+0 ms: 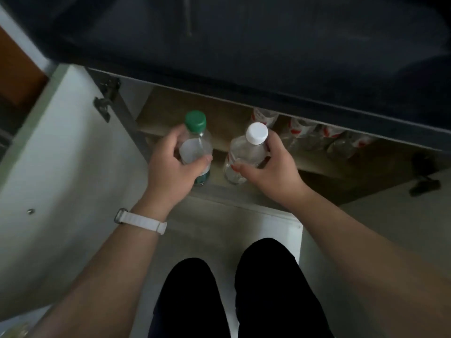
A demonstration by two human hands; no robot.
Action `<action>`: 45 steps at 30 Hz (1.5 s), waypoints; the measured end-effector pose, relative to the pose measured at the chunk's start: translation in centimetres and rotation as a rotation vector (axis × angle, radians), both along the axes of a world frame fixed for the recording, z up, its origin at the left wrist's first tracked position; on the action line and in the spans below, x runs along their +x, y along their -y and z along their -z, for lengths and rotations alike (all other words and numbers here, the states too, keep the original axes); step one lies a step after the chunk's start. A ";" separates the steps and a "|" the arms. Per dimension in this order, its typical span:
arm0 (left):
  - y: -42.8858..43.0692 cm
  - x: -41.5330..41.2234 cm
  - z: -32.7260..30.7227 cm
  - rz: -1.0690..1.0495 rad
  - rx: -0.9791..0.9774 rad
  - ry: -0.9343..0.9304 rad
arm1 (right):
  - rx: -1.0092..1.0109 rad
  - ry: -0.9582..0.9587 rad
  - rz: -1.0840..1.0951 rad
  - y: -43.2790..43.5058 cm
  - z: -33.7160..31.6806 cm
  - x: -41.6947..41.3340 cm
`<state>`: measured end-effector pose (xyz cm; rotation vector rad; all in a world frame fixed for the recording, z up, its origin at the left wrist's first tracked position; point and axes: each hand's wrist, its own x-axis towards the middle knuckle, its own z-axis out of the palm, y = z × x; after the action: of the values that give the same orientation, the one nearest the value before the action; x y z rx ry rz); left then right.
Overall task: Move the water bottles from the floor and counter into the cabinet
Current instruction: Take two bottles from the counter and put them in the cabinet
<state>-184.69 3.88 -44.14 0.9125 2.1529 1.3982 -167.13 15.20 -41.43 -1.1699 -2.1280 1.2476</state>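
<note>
We hold two water bottles at frame centre, before the open cabinet (185, 106): the green-cap bottle (196, 140) is gripped by our left hand (170, 164), the white-cap bottle (246, 152) by our right hand (271, 172). More bottles (314, 137) lie on the shelf, centre-right. The white door (61, 154) stands open at left.

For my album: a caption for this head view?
Each hand, left and right, holds a bottle at the open cabinet.

A dark countertop (244, 40) juts out overhead in dim light. Below it a white door (61, 154) swings open to the left on metal hinges (105, 98). Pale floor (219, 240) lies beneath it.
</note>
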 end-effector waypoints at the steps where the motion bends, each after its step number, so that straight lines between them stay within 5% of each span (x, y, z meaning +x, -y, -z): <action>1: -0.5 -0.4 1.3 0.005 0.025 -0.015 | 0.004 -0.029 0.002 -0.5 1.1 -0.3; 14: -7.3 -5.9 7.4 -0.006 0.241 -0.032 | 0.234 -0.214 0.030 -6.7 7.3 -6.5; 45: -12.2 -10.2 8.6 0.061 0.076 -0.190 | 0.238 -0.239 0.048 -10.2 10.0 -10.4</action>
<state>-194.84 16.06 -52.74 1.1727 2.2000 1.4229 -177.52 25.38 -51.39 -0.9164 -1.9941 1.0232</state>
